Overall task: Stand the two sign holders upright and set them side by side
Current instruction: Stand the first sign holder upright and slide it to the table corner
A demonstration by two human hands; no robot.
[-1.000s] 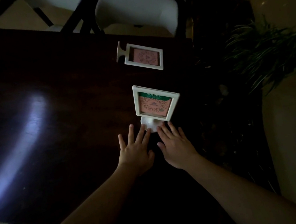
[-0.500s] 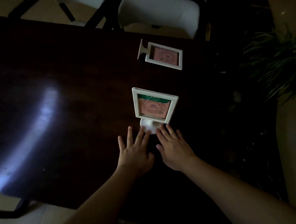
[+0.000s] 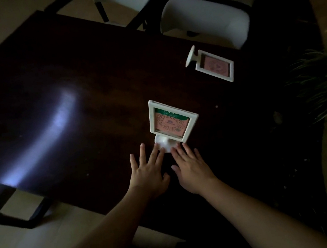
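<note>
Left hand (image 3: 147, 174): flat and spread on the dark table (image 3: 66, 78), palm down, gripping nothing; its fingertips (image 3: 157, 146) reach the near edge of the round white base (image 3: 164, 142).
Right hand (image 3: 192, 169): also splayed flat, nothing in its grasp, fingers pointing at the same base from the right; tips right at the base rim, and whether they press on it I cannot tell.
Near sign holder (image 3: 171, 121): standing upright on that base, white frame, pink card with a green band across the top, face toward the camera, just beyond both hands.
Far sign holder (image 3: 213, 65): lying flat on the table, well apart from the upright one, up toward the far right corner; its round foot (image 3: 189, 56) sticks out to the left, on edge.
Pair: not side by side, one up and one down.
Table: dark wood, a pale streak of glare across its left half.
Chairs: two white seats (image 3: 204, 20) with black frames tucked at the far edge; another at the left edge.
Plant (image 3: 326, 82): leafy green, off the table's right side, dim.
</note>
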